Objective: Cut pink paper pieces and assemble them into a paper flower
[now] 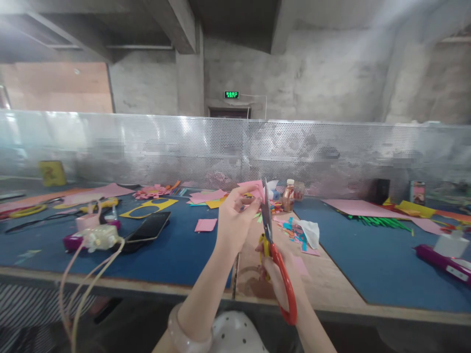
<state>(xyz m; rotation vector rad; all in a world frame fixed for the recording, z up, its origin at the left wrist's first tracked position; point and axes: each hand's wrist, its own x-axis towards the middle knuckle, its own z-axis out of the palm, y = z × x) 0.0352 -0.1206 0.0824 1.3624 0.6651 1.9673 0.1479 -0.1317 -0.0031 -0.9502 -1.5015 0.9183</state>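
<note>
pinching a small piece of pink paper between thumb and fingers, the left hand is raised above the table in the head view, a pale bracelet around that arm. the right hand is wrapped around the red and yellow handles of the scissors, whose blades point up just beside the paper; i cannot tell whether they touch it. to the left, a small stack of pink squares lies on a blue mat, with a black phone farther left. to the right of the scissors, a crumpled white tissue lies among paper scraps, and a bottle stands behind them. a purple glue gun lies at the far right.
</note>
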